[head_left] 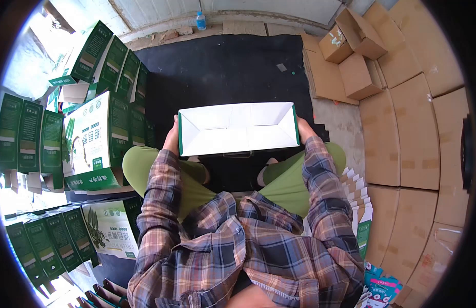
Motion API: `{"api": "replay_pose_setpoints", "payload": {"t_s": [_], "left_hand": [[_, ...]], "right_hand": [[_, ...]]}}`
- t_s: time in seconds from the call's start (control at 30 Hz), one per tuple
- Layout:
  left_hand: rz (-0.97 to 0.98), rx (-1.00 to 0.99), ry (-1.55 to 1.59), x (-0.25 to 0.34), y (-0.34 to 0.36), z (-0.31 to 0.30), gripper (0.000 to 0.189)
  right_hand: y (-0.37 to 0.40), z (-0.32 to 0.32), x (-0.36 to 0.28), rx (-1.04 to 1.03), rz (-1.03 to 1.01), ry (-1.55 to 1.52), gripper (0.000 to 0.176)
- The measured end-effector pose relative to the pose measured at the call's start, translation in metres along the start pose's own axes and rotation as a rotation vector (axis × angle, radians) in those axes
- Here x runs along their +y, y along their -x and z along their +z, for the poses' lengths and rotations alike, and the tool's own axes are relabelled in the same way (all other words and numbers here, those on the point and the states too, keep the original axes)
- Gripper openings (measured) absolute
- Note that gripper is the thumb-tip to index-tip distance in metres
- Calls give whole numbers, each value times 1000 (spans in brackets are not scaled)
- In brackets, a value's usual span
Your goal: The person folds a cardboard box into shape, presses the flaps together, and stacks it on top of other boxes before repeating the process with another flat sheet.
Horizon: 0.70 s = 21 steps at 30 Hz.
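I hold a white box with green edges in front of me, above my knees, its white folded underside facing up at me. My left hand grips the box's left end, fingers mostly hidden behind it. My right hand grips the right end, only a sliver of it showing past the plaid sleeve. I sit with green trousers and a plaid shirt, over a black mat.
Several finished green-and-white boxes stand in rows on my left. Flat brown cartons are stacked on the right, with open brown boxes behind. Flat unfolded box blanks lie by my right hip. A small bottle stands far off.
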<state>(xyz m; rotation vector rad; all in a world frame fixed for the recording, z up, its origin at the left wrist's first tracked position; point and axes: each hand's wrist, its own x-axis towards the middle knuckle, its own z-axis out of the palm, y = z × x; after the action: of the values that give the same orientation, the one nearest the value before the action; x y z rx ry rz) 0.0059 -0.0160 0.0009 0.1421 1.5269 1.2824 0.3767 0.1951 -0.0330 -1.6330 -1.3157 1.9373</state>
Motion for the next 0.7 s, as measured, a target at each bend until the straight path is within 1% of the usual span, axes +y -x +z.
{"api": "replay_pose_setpoints", "payload": {"t_s": [0.03,0.1,0.13,0.17,0.23,0.27,0.3,0.37,0.4,0.47,0.5,0.57,0.63,0.67,0.7], "left_hand": [[6,-3,-1,-1,1,-1,67],[108,-190,180,-6,-7,-7,60],[166,-231,236,-10,-16,-14,54],[294,-217,242,-7,-13,-14,48],[481,-123,216,2,-1,-8,42],[503,-129,201,5,4,-9,40],[561,-124,140,1,-2,-15,39],[493,-78,256,0,-5,-18,42],[492,-79,254,1,-2,-14,42],[306,57,249,4,5,-3,48],[199,71,133,5,8,0,55],[143,-5,129,-8,-5,-8,53],[88,31,124,-16,-10,-15,51],[80,-13,133,-17,-11,-18,49],[70,-55,143,-19,-12,-20,48]], "right_hand": [[4,-1,-5,2,-6,-2,73],[17,2,-20,-33,-101,-46,71],[30,3,-30,28,-202,-20,55],[36,5,-38,29,-199,-18,55],[44,6,-46,-1,-443,-232,53],[54,9,-53,-7,-489,-287,44],[44,2,-45,26,-453,-337,40],[42,-1,-42,93,-363,-309,38],[43,3,-43,138,-333,-302,40],[41,4,-39,98,-254,-243,45],[43,8,-38,75,-223,-215,46],[33,8,-30,50,-183,-158,45],[31,7,-21,4,-138,-44,38],[27,5,-15,12,-112,17,33],[23,3,-9,13,-103,16,33]]}}
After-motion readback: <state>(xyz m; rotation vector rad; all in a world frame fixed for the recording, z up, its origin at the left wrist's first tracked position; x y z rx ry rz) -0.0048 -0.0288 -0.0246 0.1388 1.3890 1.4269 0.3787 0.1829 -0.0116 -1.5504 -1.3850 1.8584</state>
